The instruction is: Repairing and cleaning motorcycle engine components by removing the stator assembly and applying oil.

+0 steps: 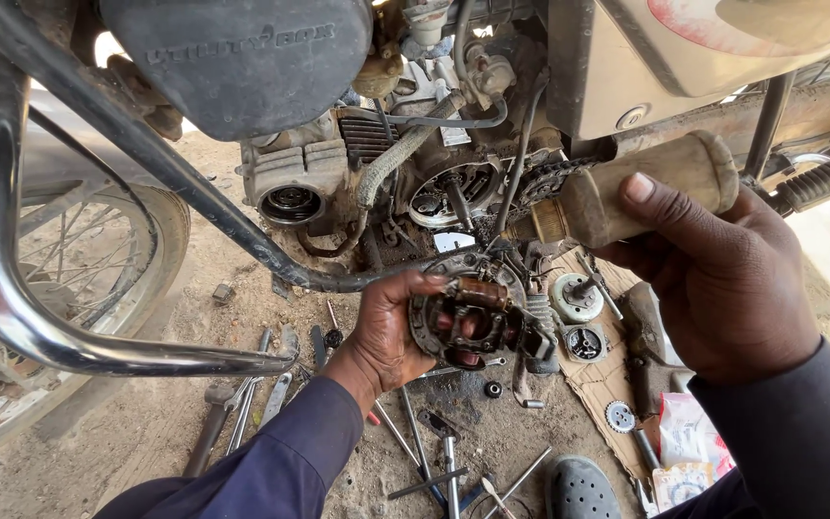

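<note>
Dirt ground [146,423] lies open left of stator-gripping left hand [386,332]

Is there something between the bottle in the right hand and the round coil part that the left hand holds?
Nothing visible. The dirty plastic bottle in the right hand points its nozzle down-left toward the coil plate in the left hand. Only open air lies between; the curved crash bar passes left of it.

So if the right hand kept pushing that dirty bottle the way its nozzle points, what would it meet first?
Probably the round coil part in the left hand, just below and left of the bottle held by the right hand; depth is uncertain.
</note>
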